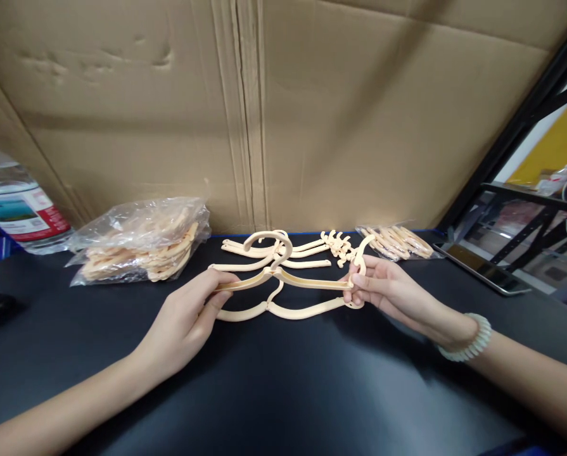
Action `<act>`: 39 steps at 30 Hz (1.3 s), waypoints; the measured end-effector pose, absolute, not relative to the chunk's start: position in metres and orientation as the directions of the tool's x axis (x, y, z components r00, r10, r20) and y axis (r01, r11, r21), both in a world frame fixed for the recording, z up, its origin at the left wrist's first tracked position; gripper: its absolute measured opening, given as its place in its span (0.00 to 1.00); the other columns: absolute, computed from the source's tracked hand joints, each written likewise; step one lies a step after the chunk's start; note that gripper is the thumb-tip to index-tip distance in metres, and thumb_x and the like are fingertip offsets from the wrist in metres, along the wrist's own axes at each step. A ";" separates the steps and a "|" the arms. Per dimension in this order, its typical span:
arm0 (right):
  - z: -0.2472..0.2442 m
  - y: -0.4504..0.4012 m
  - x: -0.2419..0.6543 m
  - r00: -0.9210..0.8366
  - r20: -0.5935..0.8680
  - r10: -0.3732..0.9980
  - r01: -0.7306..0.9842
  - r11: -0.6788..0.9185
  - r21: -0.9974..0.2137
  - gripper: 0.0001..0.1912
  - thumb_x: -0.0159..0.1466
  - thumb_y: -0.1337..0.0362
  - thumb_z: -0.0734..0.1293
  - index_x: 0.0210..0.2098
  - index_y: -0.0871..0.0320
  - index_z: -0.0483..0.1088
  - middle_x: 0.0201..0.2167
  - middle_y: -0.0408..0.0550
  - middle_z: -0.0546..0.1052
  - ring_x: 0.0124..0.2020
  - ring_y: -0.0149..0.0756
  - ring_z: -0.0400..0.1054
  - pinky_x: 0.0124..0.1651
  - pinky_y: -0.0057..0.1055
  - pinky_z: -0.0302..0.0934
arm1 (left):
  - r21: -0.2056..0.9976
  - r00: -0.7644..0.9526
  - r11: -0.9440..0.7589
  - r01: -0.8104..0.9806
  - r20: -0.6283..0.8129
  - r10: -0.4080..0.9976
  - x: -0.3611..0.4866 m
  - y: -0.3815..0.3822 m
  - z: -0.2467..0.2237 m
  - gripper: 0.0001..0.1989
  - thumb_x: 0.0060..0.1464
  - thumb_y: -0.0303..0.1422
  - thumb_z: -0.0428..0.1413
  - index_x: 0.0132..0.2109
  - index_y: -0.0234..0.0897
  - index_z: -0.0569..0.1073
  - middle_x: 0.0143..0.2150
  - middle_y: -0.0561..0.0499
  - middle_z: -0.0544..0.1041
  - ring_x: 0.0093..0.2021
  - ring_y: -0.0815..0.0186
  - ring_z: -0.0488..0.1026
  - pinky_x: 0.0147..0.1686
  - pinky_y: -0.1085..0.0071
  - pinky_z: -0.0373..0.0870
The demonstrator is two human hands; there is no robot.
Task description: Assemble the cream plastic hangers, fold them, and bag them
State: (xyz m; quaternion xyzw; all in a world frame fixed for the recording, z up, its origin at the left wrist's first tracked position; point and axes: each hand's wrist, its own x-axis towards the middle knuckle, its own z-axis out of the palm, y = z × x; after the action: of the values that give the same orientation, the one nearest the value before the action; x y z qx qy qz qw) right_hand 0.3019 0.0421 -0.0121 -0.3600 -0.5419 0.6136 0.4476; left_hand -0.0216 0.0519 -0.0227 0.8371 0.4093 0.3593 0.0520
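Note:
A cream plastic clothes hanger (312,280) with a curved hook is held up off the black table between both hands. My left hand (188,310) pinches its left arm end. At the other end, my right hand (382,285) has its fingers closed round the arm tip and a small curved cream piece (360,254) that sticks up there. Whether that piece is joined to the arm, I cannot tell. Below the held hanger in view lies another cream hanger (302,313) on the table. Behind it are more hanger parts (306,263), partly hidden by the hook.
Small cream hooked pieces (336,246) lie in a heap behind my right hand. Clear bags of cream parts stand left (140,244) and right (397,242). A phone (483,269) lies far right, a large water bottle (19,202) far left. Cardboard (359,114) walls the back.

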 end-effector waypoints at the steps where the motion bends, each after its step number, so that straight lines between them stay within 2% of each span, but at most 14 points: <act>1: -0.012 0.042 0.301 -0.325 0.052 0.944 -0.156 0.001 -0.988 0.11 0.59 0.65 0.71 0.30 0.59 0.64 0.25 0.44 0.74 0.26 0.28 0.68 0.32 0.26 0.63 | 0.380 0.409 -0.662 0.647 0.560 0.721 -0.022 0.052 -0.023 0.07 0.63 0.32 0.47 0.44 0.40 0.69 0.36 0.53 0.73 0.32 0.67 0.71 0.32 0.75 0.67; 12: -0.011 0.039 0.295 -0.216 0.120 0.969 -0.081 0.104 -0.991 0.12 0.57 0.61 0.72 0.29 0.57 0.64 0.23 0.43 0.74 0.24 0.30 0.67 0.30 0.29 0.62 | 0.381 0.411 -0.659 0.648 0.553 0.724 -0.022 0.052 -0.024 0.08 0.63 0.32 0.46 0.44 0.39 0.69 0.37 0.52 0.74 0.33 0.66 0.72 0.32 0.74 0.68; 25: -0.017 0.038 0.294 -0.123 0.159 0.980 -0.029 0.157 -0.987 0.12 0.58 0.61 0.71 0.31 0.56 0.63 0.20 0.42 0.73 0.22 0.30 0.66 0.28 0.29 0.60 | 0.369 0.428 -0.658 0.656 0.537 0.727 -0.022 0.052 -0.025 0.09 0.64 0.32 0.45 0.46 0.38 0.69 0.36 0.51 0.74 0.32 0.66 0.71 0.32 0.73 0.67; 29: -0.019 0.039 0.294 -0.122 0.145 0.982 -0.075 0.137 -0.988 0.12 0.57 0.61 0.72 0.30 0.56 0.63 0.21 0.41 0.72 0.23 0.30 0.66 0.28 0.29 0.61 | 0.385 0.426 -0.654 0.651 0.528 0.734 -0.021 0.052 -0.025 0.10 0.65 0.33 0.45 0.47 0.38 0.68 0.36 0.52 0.74 0.33 0.67 0.71 0.33 0.73 0.67; 33: -0.021 0.044 0.299 -0.147 0.139 0.979 -0.129 0.120 -0.984 0.12 0.57 0.61 0.73 0.32 0.57 0.66 0.24 0.41 0.70 0.26 0.30 0.67 0.28 0.28 0.61 | 0.461 0.420 -0.615 0.640 0.460 0.782 -0.019 0.050 -0.025 0.11 0.64 0.37 0.46 0.50 0.39 0.66 0.35 0.53 0.74 0.30 0.68 0.72 0.31 0.74 0.68; 37: -0.018 0.049 0.304 -0.121 0.163 0.979 -0.116 0.149 -0.982 0.12 0.57 0.61 0.73 0.38 0.56 0.70 0.31 0.43 0.72 0.22 0.25 0.60 0.23 0.26 0.54 | 0.465 0.402 -0.568 0.679 0.412 0.818 -0.020 0.048 -0.022 0.11 0.64 0.40 0.46 0.47 0.40 0.65 0.35 0.52 0.75 0.30 0.66 0.74 0.30 0.74 0.68; 39: -0.015 0.050 0.306 -0.102 0.161 0.982 -0.132 0.147 -0.980 0.11 0.56 0.62 0.73 0.37 0.56 0.71 0.30 0.42 0.71 0.21 0.24 0.55 0.22 0.26 0.50 | 0.423 0.394 -0.556 0.715 0.414 0.821 -0.022 0.047 -0.018 0.12 0.64 0.41 0.45 0.48 0.40 0.65 0.35 0.52 0.76 0.30 0.65 0.74 0.29 0.73 0.68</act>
State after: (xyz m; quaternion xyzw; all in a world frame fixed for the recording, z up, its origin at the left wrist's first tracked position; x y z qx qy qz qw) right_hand 0.3065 0.0505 -0.0153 -0.3986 -0.5326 0.5172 0.5384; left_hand -0.0218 0.0475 -0.0184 0.8301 0.4627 0.2985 0.0882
